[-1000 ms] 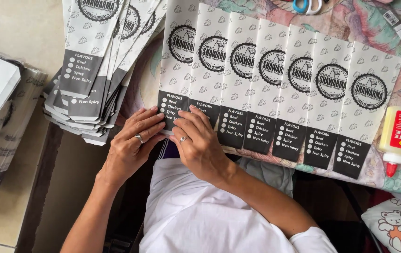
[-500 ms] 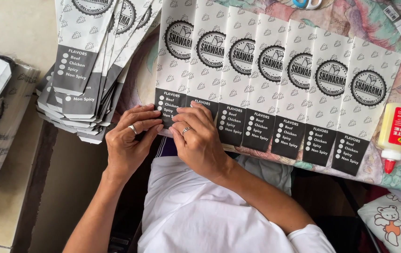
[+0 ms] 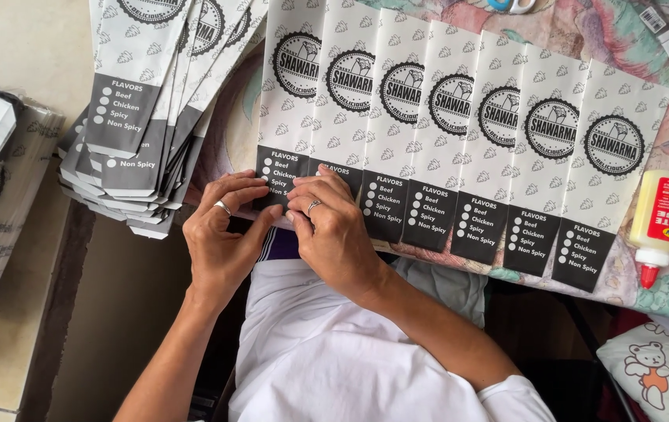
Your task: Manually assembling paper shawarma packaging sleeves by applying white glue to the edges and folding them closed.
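Hands pressed together on the leftmost paper sleeve (image 3: 291,117) of 7 fanned across the desk (image 3: 631,47): left hand (image 3: 225,242) and right hand (image 3: 334,230) pinched its dark lower edge, stack (image 3: 143,117) lying beside.

Seven white-and-black printed paper sleeves (image 3: 428,133) lie fanned in an overlapping row. One pale yellow plastic glue bottle with a red tip (image 3: 660,221) stands beside them. Two bare hands, left (image 3: 223,238) and right (image 3: 333,227), each wear one silver ring.
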